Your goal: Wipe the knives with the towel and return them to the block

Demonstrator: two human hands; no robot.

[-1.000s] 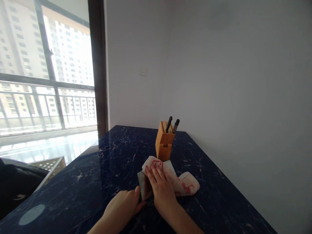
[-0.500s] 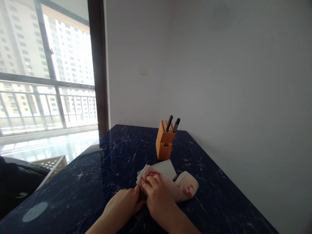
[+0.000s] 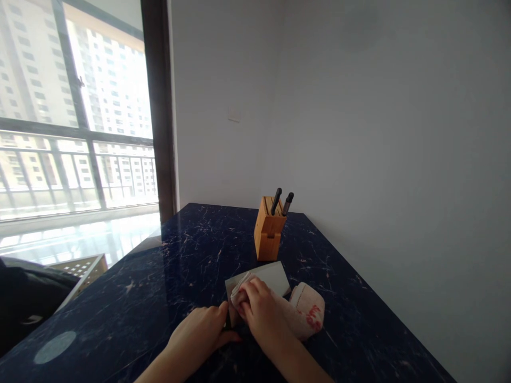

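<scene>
A cleaver (image 3: 275, 275) with a broad pale blade lies low over the dark table, its edge towards the back. My left hand (image 3: 202, 327) is closed around its handle, of which only a dark bit shows by the thumb. My right hand (image 3: 261, 311) grips a bunched part of a pinkish-white cloth (image 3: 307, 306) with red marks and presses it on the blade near the handle end. The rest of the cloth trails off to the right, folded over on the table. My right palm and sleeve of cloth beneath it are partly hidden.
Behind the blade stands a wooden knife block (image 3: 268, 234) with two dark-handled knives in it. The dark marbled table (image 3: 199, 255) has a pale round patch (image 3: 55, 347) at its front left. A wall runs along the right; a dark chair-like thing (image 3: 32, 298) stands left.
My right hand has gathered the cloth into a tighter bunch and lifted its left end, so more of the blade shows. My left hand has barely moved.
</scene>
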